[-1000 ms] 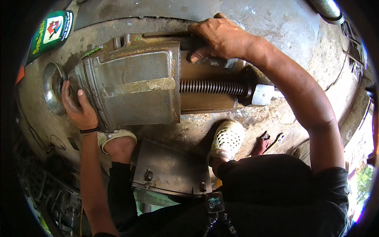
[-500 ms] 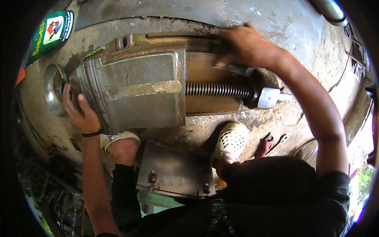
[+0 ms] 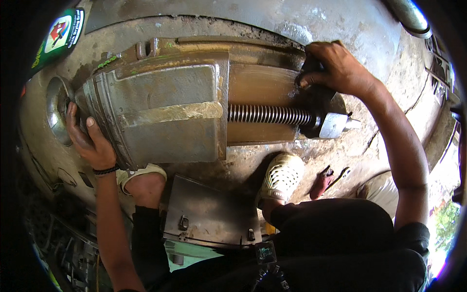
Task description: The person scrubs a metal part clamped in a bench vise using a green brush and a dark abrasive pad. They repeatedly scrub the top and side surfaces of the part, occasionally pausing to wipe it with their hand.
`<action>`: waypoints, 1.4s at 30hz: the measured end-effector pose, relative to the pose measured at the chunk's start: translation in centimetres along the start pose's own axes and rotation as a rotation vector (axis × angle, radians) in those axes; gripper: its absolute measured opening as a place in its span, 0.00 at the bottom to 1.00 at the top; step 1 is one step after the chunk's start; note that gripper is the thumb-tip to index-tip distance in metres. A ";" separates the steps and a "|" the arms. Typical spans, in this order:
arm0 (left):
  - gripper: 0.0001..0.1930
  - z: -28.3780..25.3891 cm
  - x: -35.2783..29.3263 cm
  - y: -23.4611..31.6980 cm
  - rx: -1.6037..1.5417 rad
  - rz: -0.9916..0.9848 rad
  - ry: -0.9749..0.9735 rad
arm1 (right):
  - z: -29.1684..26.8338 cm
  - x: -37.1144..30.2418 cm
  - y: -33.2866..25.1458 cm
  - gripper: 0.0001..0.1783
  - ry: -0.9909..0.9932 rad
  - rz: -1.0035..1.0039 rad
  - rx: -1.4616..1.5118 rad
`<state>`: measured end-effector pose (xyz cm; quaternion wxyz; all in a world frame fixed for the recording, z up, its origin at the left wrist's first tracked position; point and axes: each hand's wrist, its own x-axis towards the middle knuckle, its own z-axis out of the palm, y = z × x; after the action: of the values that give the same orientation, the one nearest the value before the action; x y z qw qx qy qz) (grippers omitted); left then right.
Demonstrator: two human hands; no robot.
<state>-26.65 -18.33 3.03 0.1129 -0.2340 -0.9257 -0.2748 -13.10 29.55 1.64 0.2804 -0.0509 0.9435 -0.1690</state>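
Note:
A large, worn metal vise [image 3: 165, 97] lies across the floor in front of me, its threaded screw [image 3: 267, 115] running right to a squared metal end [image 3: 333, 125]. My left hand [image 3: 92, 141] rests against the vise's left end, fingers stretched and thumb apart, close to a round metal bowl [image 3: 53, 109]. At the right end of the brown sliding part [image 3: 262, 85], my right hand [image 3: 340, 68] has its fingers and thumb curled round something dark. Whether that is a rag or part of the vise is hidden.
A green can or tub [image 3: 58, 39] stands at the far left. Near my feet lie a flat metal box [image 3: 209, 209] with latches and a red-handled tool [image 3: 323, 182]. A metal pipe [image 3: 408, 17] is at the far right. Dark metal parts [image 3: 73, 248] crowd the lower left.
My right hand has moved right along the vise's far edge to its right end. My left hand stays at the left end. The view has shifted slightly.

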 end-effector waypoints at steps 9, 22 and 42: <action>0.24 -0.3 0.2 -0.3 0.035 0.006 0.001 | 0.0 2.7 -3.8 0.47 -0.005 -0.020 -0.047; 0.23 -0.1 0.1 -0.5 0.020 0.007 0.042 | -0.6 1.6 -0.7 0.34 0.145 -0.188 0.083; 0.20 1.0 7.2 10.7 -0.180 -0.067 -0.067 | 5.5 -4.9 5.6 0.14 1.172 0.447 1.201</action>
<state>-27.67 -7.14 9.49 0.0512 -0.2213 -0.9078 -0.3525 -6.01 34.13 -2.18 -0.2447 0.3875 0.6750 -0.5783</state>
